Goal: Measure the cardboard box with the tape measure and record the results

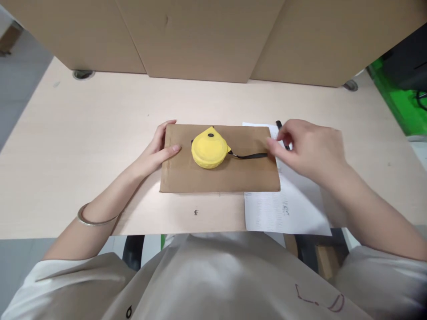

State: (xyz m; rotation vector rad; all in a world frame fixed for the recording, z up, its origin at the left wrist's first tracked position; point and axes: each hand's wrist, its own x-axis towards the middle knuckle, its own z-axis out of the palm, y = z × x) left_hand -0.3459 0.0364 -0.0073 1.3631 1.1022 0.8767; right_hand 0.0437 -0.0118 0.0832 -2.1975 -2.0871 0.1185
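Observation:
A yellow tape measure (209, 150) lies on top of a brown cardboard box (193, 181). Its black wrist strap (251, 156) stretches to the right across the lid. My left hand (160, 146) grips the box's left end, thumb on top and the other fingers along the side. Over the box's right edge is my right hand (308, 144), fingers curled, with a gap between thumb and forefinger. Its thumb tip is close to the strap's end; whether they touch is unclear. I make out nothing in this hand.
Printed paper sheets (293, 209) lie partly under the box. A black pen-like object (279, 126) is behind my right hand. Tall cardboard panels (200, 40) stand along the back of the pale table (83, 133). Cable holes (83, 74) sit near the rear edge.

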